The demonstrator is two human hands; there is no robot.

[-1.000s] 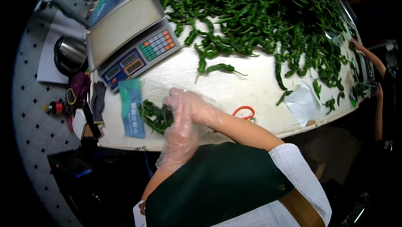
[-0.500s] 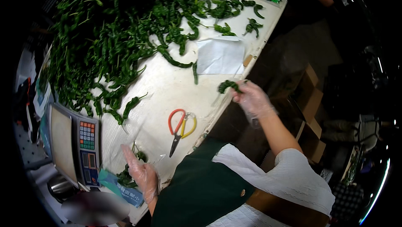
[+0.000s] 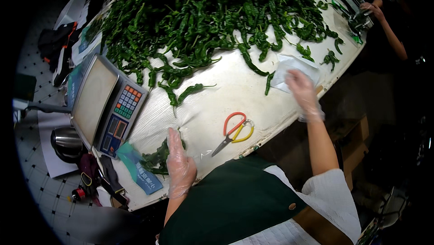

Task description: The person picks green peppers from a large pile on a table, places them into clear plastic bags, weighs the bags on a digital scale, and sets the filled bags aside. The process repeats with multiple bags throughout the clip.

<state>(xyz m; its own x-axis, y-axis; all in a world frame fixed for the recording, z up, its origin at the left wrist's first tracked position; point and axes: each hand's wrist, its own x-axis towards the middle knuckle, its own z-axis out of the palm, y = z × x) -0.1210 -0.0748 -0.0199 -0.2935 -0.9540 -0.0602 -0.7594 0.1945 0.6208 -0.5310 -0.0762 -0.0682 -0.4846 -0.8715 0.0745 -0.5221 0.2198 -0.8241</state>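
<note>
Just beside the left grip lie bagged peppers.

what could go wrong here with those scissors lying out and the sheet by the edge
The scissors lie with their blades pointing toward the person's side, near the clear bag of peppers at the left hand; they might nick its film or the thin glove. The right hand could brush the white sheet off the table.
</note>
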